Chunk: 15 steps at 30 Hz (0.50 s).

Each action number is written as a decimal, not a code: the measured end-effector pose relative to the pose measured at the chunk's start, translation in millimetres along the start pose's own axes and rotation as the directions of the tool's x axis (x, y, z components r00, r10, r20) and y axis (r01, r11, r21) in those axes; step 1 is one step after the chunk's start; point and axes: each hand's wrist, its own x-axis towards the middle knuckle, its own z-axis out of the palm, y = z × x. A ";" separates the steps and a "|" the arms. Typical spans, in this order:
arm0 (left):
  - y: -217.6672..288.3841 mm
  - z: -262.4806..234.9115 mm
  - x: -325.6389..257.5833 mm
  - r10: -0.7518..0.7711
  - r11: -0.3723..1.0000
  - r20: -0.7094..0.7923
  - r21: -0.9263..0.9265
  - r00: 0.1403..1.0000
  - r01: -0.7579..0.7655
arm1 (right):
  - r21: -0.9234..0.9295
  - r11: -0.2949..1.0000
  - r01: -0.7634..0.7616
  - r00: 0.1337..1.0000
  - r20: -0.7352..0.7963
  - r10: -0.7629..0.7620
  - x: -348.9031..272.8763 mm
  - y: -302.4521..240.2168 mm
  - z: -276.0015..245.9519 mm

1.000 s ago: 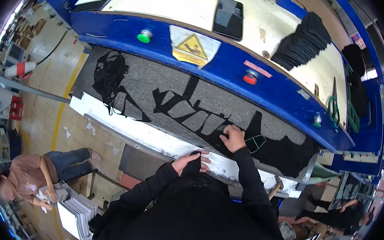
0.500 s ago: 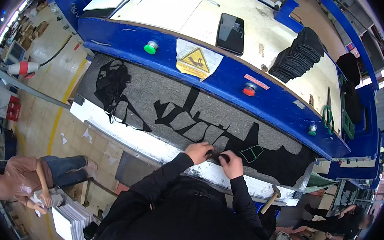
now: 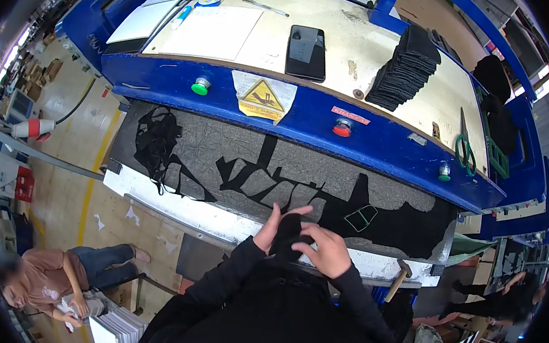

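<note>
Close to my body, my left hand (image 3: 267,233) cradles a dark bundle of black cut fabric pieces (image 3: 288,236) against its palm, fingers partly extended. From the other side my right hand (image 3: 329,252) grips the same bundle between thumb and fingers. How many layers it has cannot be made out. Just beyond my hands, a black fabric sheet (image 3: 411,232) lies on the grey cutting bed (image 3: 206,134). A green-edged cutting die (image 3: 361,218) rests on that sheet. Leftward, the fabric becomes a web of cut-out strips (image 3: 248,174).
Tangled black scraps (image 3: 157,133) lie at the bed's left end. On the blue press beam (image 3: 185,77) are a green button (image 3: 200,86) and a red button (image 3: 342,128). Above sit a phone (image 3: 306,53), stacked black pieces (image 3: 405,69) and scissors (image 3: 463,148). A hammer (image 3: 399,279) lies near right.
My hands have come together and nearer to my body, with the black pieces now between them. My left hand has turned and its fingers have spread. The view has shifted slightly.
</note>
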 end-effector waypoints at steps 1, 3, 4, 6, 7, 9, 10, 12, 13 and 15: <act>-2.6 5.3 -2.0 0.016 0.997 -0.065 0.079 0.998 -0.011 | -0.051 0.998 -0.048 0.998 0.036 0.050 2.3 2.5 3.9; -12.5 10.8 -12.2 0.017 0.992 -0.127 0.123 0.992 -0.001 | -0.111 0.993 -0.040 0.997 0.065 0.047 2.0 8.2 8.5; -17.7 12.3 -19.0 -0.003 0.996 -0.125 0.088 0.992 0.014 | -0.118 0.993 0.014 0.998 0.061 -0.006 -2.4 12.2 9.9; -23.4 10.5 -27.9 -0.051 0.996 -0.134 0.069 0.990 0.060 | -0.118 0.990 0.074 0.995 0.081 -0.065 -6.4 15.7 10.9; -26.1 7.7 -31.9 -0.079 0.992 -0.145 0.084 0.986 0.092 | -0.111 0.991 0.081 0.992 0.103 -0.069 -6.9 16.1 11.4; -27.3 9.0 -37.4 -0.081 0.990 -0.134 0.101 0.988 0.095 | -0.129 0.988 0.085 0.986 0.153 -0.064 -8.2 18.9 14.6; -27.0 9.9 -37.4 -0.049 0.989 -0.124 0.134 0.991 0.066 | -0.127 0.989 0.081 0.986 0.155 -0.061 -8.2 19.2 17.4; -25.1 10.9 -35.6 0.013 0.979 -0.095 0.204 0.995 0.006 | -0.126 0.989 0.077 0.987 0.152 -0.058 -6.5 18.6 22.5; -25.0 11.5 -36.1 0.001 0.987 -0.097 0.159 0.995 0.015 | -0.097 0.993 0.073 0.988 0.140 -0.059 -6.2 18.7 25.9; -25.4 12.1 -37.0 0.018 0.978 -0.104 0.209 0.994 0.004 | -0.091 0.996 -0.002 0.991 0.134 0.014 -8.2 14.4 28.6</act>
